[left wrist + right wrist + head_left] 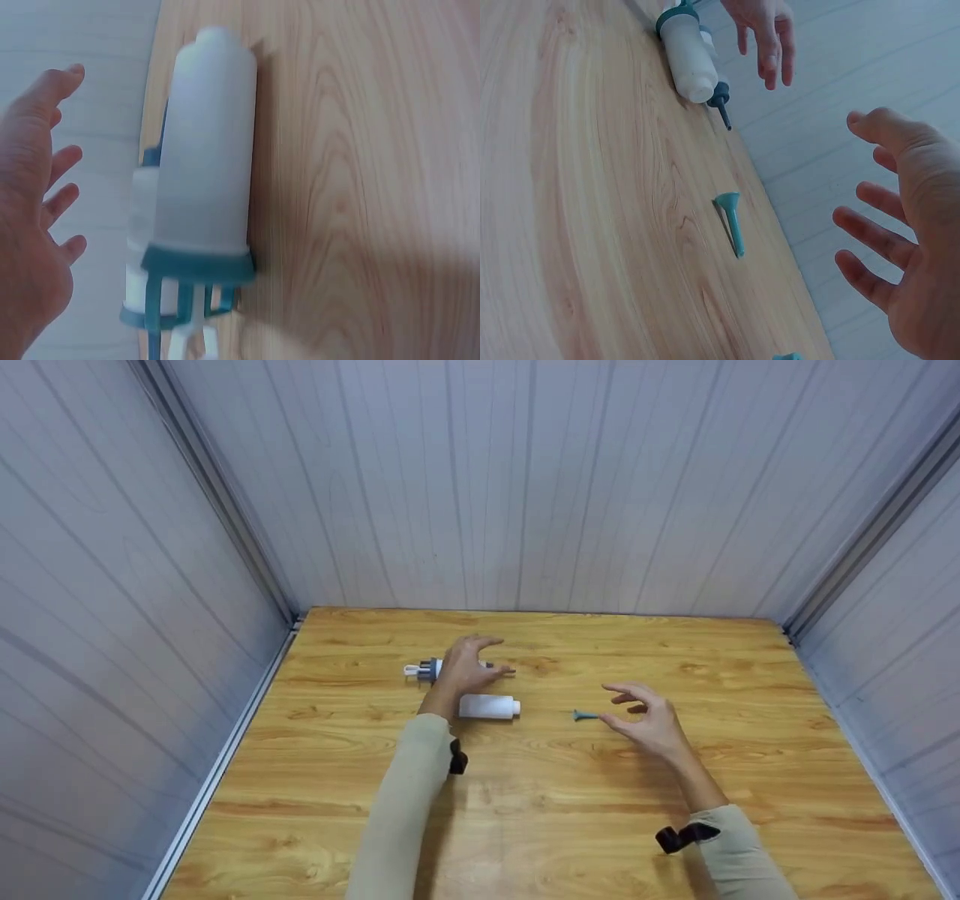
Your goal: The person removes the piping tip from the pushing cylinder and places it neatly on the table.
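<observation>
A white bottle [486, 706] lies on its side, its neck toward the right. Its teal pronged end shows in the left wrist view, on the bottle's base [199, 264]. Behind it lies a second white bottle [142, 214] with a dark pointed nozzle [720, 97]. My left hand [466, 666] hovers over this second bottle, partly hiding it in the head view, fingers spread and holding nothing. A small teal funnel-shaped piece [733, 221] lies on the wood. Just right of it, my right hand [646, 721] is above the table with fingers apart and nothing held.
The wooden table [525, 810] is bounded by a pale panel wall [487, 495] at the back and by side walls. Part of another teal piece [786, 357] shows at the bottom of the right wrist view. Black straps [686, 836] sit on both wrists.
</observation>
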`<state>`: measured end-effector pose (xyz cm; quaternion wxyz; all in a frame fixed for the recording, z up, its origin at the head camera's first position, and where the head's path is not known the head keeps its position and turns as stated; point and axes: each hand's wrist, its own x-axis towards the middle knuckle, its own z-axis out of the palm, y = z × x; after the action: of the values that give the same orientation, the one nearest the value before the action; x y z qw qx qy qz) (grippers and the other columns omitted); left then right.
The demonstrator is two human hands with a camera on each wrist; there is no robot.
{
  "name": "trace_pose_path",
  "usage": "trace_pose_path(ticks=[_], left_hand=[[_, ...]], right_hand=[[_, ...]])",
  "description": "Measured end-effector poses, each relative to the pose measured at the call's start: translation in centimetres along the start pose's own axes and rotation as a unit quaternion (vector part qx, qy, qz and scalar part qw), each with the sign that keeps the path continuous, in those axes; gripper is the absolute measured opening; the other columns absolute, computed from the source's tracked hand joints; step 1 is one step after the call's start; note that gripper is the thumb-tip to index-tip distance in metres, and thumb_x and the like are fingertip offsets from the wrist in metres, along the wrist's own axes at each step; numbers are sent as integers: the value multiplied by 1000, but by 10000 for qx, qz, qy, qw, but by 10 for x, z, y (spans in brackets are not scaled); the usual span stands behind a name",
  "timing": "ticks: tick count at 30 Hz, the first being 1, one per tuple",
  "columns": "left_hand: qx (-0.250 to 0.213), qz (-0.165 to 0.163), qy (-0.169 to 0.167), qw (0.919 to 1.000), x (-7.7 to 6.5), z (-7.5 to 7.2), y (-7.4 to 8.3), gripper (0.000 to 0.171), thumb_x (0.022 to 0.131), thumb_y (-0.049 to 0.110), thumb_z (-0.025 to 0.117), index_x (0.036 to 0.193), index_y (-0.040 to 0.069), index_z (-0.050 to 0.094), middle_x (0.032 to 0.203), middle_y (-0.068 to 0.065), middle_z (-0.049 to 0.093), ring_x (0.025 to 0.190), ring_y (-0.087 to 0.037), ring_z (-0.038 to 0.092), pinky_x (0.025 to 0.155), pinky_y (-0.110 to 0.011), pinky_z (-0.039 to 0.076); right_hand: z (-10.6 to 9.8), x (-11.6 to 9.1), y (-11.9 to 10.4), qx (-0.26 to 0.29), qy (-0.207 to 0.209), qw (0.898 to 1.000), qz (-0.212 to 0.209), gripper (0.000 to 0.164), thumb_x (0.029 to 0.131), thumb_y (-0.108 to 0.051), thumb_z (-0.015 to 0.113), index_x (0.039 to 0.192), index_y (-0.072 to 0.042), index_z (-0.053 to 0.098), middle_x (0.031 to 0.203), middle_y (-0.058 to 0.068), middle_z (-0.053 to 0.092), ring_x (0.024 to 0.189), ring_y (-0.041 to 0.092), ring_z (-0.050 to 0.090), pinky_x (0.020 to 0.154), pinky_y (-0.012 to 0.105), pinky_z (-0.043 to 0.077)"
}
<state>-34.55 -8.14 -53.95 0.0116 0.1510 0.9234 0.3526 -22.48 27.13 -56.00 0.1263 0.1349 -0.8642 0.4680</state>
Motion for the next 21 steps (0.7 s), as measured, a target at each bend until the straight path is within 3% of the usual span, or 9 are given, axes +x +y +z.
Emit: trace_pose_path(ticks=[2,9,15,21], left_hand=[[30,-94,64,9999,-1,-4,-5,59,101,35,85,156,21,69,168,-12,62,165,-39,48,138,-63,35],[32,-338,66,9994,-9,-15,-26,60,102,37,85,157,21,68,170,-12,60,168,-39,43,140,-64,30],[168,-450,-13,9988,-16,-23,-42,61,103,37,83,159,20,66,170,-13,59,168,-41,42,138,-69,28],[-53,-543,11,9985,-22,-24,-58,61,104,36,82,159,16,66,171,-15,57,167,-42,42,138,-68,30]], right_hand=[[1,0,-1,64,10,9999,-132,51,92,-6,91,141,-10,78,141,13,78,121,29,77,96,34,63],[4,-1,-3,342,71,9975,-610,57,92,2,88,146,-8,75,156,16,71,135,-9,61,100,22,58],[3,1,-4,642,-6,9945,-831,63,91,5,86,151,-7,71,160,21,67,144,-11,55,108,18,50],[0,0,-5,980,-101,9906,-948,69,90,9,84,155,-5,67,165,26,60,150,-7,53,114,19,46]])
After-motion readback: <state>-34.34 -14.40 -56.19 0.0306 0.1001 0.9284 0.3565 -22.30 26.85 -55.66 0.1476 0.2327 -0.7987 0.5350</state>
